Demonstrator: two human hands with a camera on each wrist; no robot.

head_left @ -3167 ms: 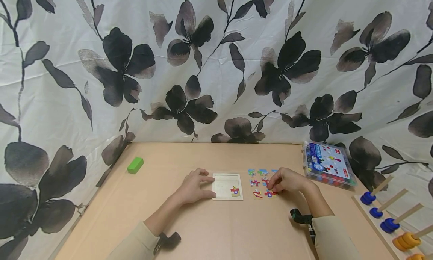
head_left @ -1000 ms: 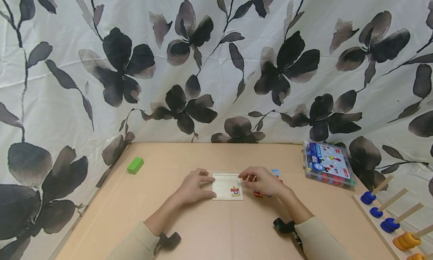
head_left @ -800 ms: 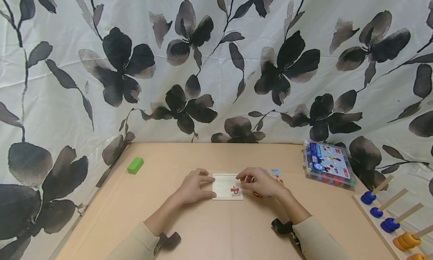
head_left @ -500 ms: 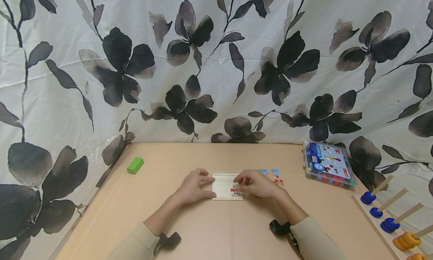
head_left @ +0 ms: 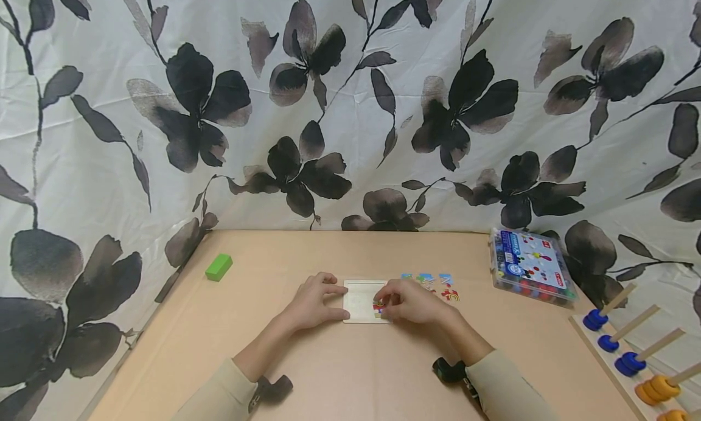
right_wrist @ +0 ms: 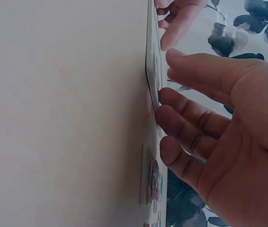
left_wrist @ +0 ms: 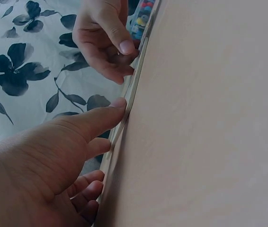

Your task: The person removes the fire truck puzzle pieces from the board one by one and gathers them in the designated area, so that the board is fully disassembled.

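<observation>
A shallow white puzzle tray (head_left: 358,302) lies on the table. Toward its lower right is a red, blue and yellow puzzle piece (head_left: 378,313), partly covered by my right hand (head_left: 413,302). That hand reaches in over the tray's right edge, thumb and fingers drawn together at the piece. My left hand (head_left: 313,300) rests against the tray's left edge, thumb and fingers spread along it. From the left wrist view, the left thumb lies on the tray's rim and the other fingers line its side. Loose puzzle pieces (head_left: 450,294) lie just beyond the right hand, some hidden by it.
A green block (head_left: 219,267) lies at the table's far left. At the back right is a clear plastic case (head_left: 531,266) with a blue-and-white label. A wooden peg rack (head_left: 630,365) with blue and orange rings borders the right side. A floral cloth (head_left: 383,117) hangs behind.
My right hand has come left from the loose pieces to the tray, then farther in and slightly down over its right side. The left hand stays at the tray's left edge.
</observation>
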